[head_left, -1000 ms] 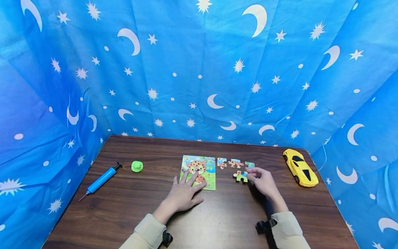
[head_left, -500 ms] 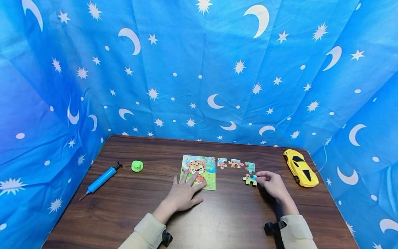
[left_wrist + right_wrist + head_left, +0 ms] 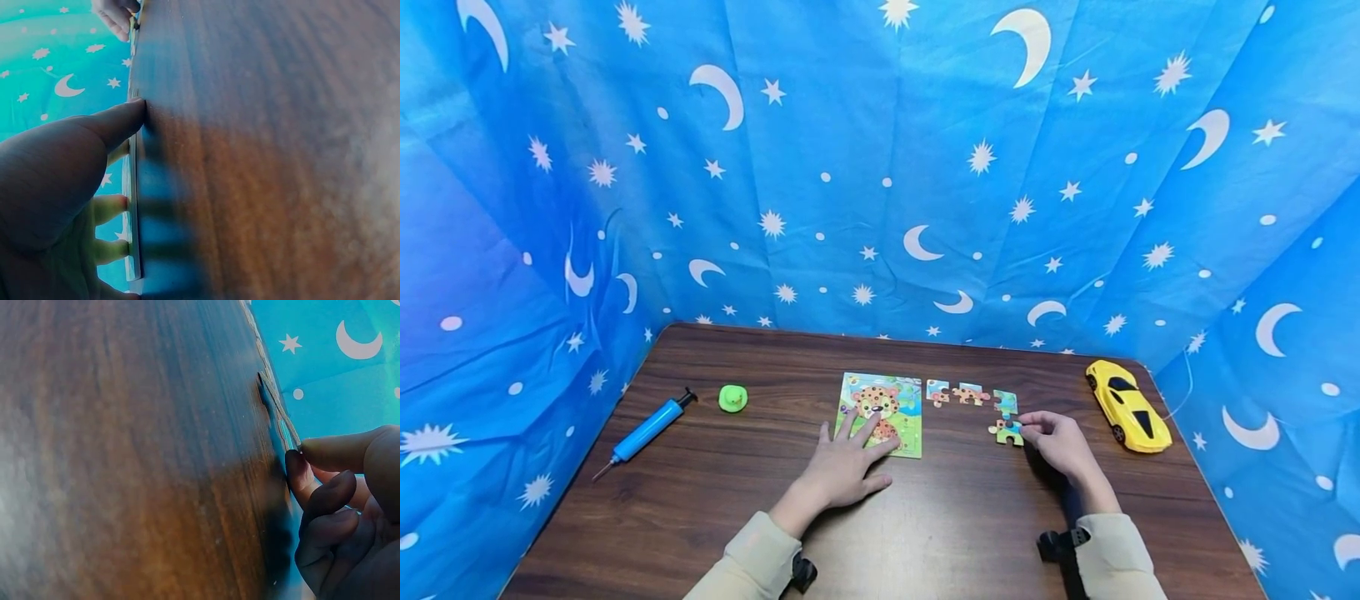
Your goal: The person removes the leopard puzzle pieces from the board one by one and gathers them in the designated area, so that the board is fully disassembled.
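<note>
My left hand [image 3: 842, 471] lies with spread, straight fingers on the lower part of a puzzle board [image 3: 908, 400] that pictures a spotted leopard cub. My right hand [image 3: 1060, 446] pinches a green and blue puzzle piece [image 3: 1007, 435] by its right edge, just below a corner piece [image 3: 1004, 403] on the table. In the right wrist view that puzzle piece [image 3: 281, 411] is seen edge-on, tilted, between thumb and fingertips. Two more pieces lie right of the board: a small piece [image 3: 937, 390] and a spotted piece [image 3: 970, 393].
At the left are a blue hand pump [image 3: 647, 431] and a green rubber duck [image 3: 732, 398]. A yellow toy car [image 3: 1127, 407] stands near the right edge of the brown table [image 3: 925, 533]. A blue star-and-moon curtain [image 3: 850, 133] surrounds the back and sides.
My right hand has moved to the right with the puzzle piece, from left of the corner piece to just below it. The left hand has stayed on the board.
</note>
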